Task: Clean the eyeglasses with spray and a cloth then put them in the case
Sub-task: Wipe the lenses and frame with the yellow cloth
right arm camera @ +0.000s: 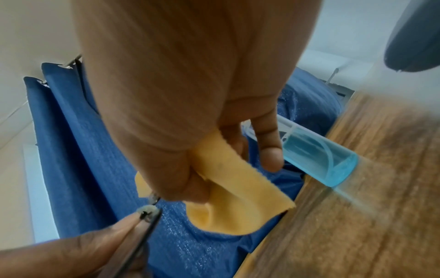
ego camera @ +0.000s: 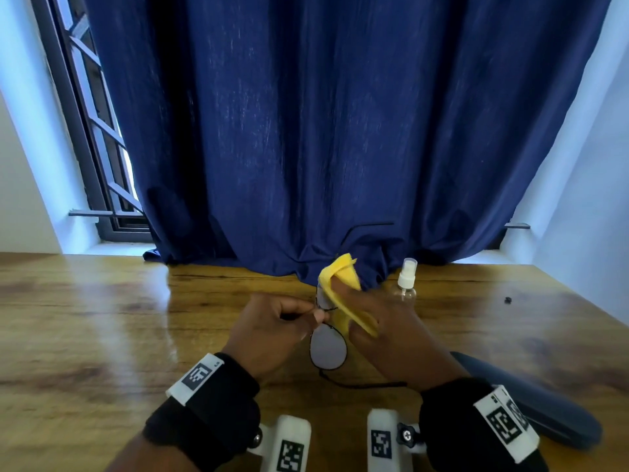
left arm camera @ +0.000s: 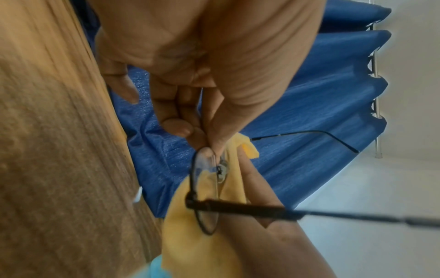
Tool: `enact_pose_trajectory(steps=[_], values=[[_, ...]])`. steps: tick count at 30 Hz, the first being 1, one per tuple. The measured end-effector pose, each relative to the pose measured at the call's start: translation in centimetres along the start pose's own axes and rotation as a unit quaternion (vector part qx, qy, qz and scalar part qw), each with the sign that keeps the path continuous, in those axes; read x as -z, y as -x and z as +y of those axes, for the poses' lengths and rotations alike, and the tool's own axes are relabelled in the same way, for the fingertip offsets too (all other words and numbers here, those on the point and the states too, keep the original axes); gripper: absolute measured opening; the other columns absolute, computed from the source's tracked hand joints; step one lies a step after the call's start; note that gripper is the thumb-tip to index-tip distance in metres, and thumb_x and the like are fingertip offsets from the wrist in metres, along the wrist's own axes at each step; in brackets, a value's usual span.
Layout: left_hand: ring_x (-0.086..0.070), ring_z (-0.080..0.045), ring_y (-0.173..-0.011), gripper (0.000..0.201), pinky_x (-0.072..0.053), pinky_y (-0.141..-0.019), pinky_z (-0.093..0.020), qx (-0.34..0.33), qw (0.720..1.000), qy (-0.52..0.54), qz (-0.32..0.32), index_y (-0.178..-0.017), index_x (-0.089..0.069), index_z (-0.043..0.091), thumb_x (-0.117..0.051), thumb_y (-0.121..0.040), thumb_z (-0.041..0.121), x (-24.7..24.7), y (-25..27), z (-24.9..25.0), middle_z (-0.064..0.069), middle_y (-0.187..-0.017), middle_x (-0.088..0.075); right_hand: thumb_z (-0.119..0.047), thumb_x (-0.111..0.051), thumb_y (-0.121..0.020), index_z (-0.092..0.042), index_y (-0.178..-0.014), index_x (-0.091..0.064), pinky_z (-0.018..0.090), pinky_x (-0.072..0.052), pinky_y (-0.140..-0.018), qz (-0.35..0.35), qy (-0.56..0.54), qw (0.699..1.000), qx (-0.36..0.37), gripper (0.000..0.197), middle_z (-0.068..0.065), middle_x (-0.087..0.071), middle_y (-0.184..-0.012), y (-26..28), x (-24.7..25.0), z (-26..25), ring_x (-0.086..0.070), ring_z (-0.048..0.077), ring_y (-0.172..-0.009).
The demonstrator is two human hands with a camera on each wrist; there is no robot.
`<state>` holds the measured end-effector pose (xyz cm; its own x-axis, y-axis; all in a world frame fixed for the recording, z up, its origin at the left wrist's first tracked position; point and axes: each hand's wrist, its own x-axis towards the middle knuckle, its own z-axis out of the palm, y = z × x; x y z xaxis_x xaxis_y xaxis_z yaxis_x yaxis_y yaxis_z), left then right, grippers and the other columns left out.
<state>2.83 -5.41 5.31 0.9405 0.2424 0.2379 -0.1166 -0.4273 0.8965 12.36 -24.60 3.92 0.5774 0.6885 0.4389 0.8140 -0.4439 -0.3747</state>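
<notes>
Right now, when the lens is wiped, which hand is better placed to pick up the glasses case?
Right hand, probably. The dark blue case lies on the table beside the right wrist, and that hand holds only the yellow cloth. The left hand pinches the eyeglasses at the bridge.

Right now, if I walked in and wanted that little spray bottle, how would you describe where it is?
Look along the wooden table to its far edge, where the blue curtain bunches onto the wood. The spray bottle stands upright there, just right of the right hand holding the yellow cloth. It is the only clear, white-topped thing; the dark case lies nearer.
</notes>
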Motion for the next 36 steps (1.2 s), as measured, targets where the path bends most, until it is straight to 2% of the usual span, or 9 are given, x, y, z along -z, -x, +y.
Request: enact_pose_trajectory(steps=[2, 5, 12, 15, 21, 26, 31, 33, 36], values=[[-0.075, -0.007, -0.09, 0.012, -0.056, -0.071, -0.011, 0.004, 1.0, 0.013, 0.01, -0.096, -0.083, 0.018, -0.072, -0.093, 0.02, 0.1, 0.0, -0.1, 0.009, -0.09, -0.082, -0.029, -0.059, -0.093, -0.08, -0.13, -0.03, 0.007, -0.033, -0.086, -0.008, -0.004, 1.0, 0.018, 0.069, -0.013, -0.055, -0.093, 0.0, 0.0, 0.0, -0.052, 0.002, -0.088], [-0.074, 0.001, -0.089, 0.012, -0.051, -0.071, -0.004, 0.016, 0.999, 0.027, 0.01, -0.095, -0.083, 0.018, -0.072, -0.093, 0.019, 0.4, -0.2, -0.1, 0.011, -0.09, -0.082, -0.028, -0.06, -0.096, -0.067, -0.131, -0.046, 0.012, -0.038, -0.076, 0.012, -0.002, 1.0, -0.012, 0.054, -0.015, -0.051, -0.096, -0.1, 0.6, 0.6, -0.05, 0.001, -0.09], [-0.074, 0.0, -0.09, 0.014, -0.056, -0.082, -0.015, 0.01, 0.999, 0.021, -0.026, -0.094, -0.083, 0.02, -0.07, -0.095, 0.023, 0.3, 0.2, 0.4, 0.011, -0.09, -0.082, -0.057, -0.043, -0.085, -0.086, -0.125, -0.023, 0.013, -0.038, -0.08, -0.019, -0.006, 1.0, 0.01, 0.053, -0.02, -0.044, -0.095, -0.2, -0.1, -0.2, -0.048, 0.0, -0.092], [-0.073, -0.001, -0.082, 0.015, -0.052, -0.069, -0.011, 0.006, 1.0, 0.011, -0.01, -0.091, -0.084, 0.021, -0.07, -0.095, 0.021, 0.5, 0.1, 0.3, 0.011, -0.085, -0.081, -0.042, -0.053, -0.092, -0.08, -0.129, -0.031, 0.012, -0.038, -0.076, 0.0, 0.006, 1.0, 0.0, 0.057, -0.019, -0.045, -0.098, -0.3, 0.0, 0.4, -0.047, -0.003, -0.093], [-0.072, 0.004, -0.088, 0.015, -0.05, -0.071, -0.002, -0.001, 1.0, 0.005, 0.015, -0.091, -0.084, 0.02, -0.069, -0.095, 0.019, 0.9, 0.1, 0.4, 0.013, -0.089, -0.082, -0.02, -0.064, -0.094, -0.059, -0.138, -0.047, 0.004, -0.033, -0.082, -0.007, -0.005, 1.0, 0.008, 0.061, -0.017, -0.047, -0.096, 0.0, 0.4, 0.5, -0.047, -0.004, -0.093], [-0.073, 0.004, -0.087, 0.015, -0.05, -0.071, -0.004, -0.004, 1.0, 0.008, -0.02, -0.092, -0.084, 0.018, -0.069, -0.095, 0.018, 0.3, 0.3, 0.6, 0.012, -0.089, -0.082, -0.028, -0.057, -0.096, -0.074, -0.142, -0.016, 0.016, -0.035, -0.072, -0.031, 0.034, 0.999, -0.004, 0.077, -0.021, -0.042, -0.095, -0.3, 0.4, 0.3, -0.045, -0.002, -0.086], [-0.071, -0.038, -0.088, 0.018, -0.052, -0.081, -0.035, 0.008, 1.0, 0.018, -0.015, -0.087, -0.084, 0.03, -0.069, -0.095, 0.026, 0.5, 0.1, 0.0, -0.008, -0.092, -0.082, -0.023, -0.061, -0.095, -0.063, -0.148, -0.027, 0.016, -0.036, -0.071, -0.02, 0.018, 0.999, -0.026, 0.074, -0.018, -0.042, -0.096, 0.1, 0.8, 0.3, -0.045, -0.001, -0.086], [-0.067, -0.035, -0.081, 0.019, -0.046, -0.078, -0.035, 0.011, 1.0, 0.017, -0.008, -0.085, -0.083, 0.035, -0.069, -0.095, 0.027, 0.9, 0.0, -0.1, -0.015, -0.092, -0.08, -0.02, -0.061, -0.095, -0.061, -0.145, -0.035, 0.016, -0.037, -0.073, -0.014, 0.014, 0.999, -0.029, 0.07, -0.014, -0.044, -0.098, 0.2, 0.9, 0.3, -0.046, 0.0, -0.087], [-0.07, -0.016, -0.072, 0.021, -0.048, -0.074, -0.021, 0.011, 1.0, 0.009, -0.009, -0.084, -0.084, 0.028, -0.068, -0.096, 0.022, 0.6, 0.2, 0.3, 0.004, -0.078, -0.081, -0.023, -0.061, -0.094, -0.063, -0.147, -0.03, 0.016, -0.036, -0.069, -0.016, 0.036, 0.998, -0.04, 0.073, -0.019, -0.04, -0.096, 0.0, 0.6, 0.5, -0.043, -0.002, -0.084]])
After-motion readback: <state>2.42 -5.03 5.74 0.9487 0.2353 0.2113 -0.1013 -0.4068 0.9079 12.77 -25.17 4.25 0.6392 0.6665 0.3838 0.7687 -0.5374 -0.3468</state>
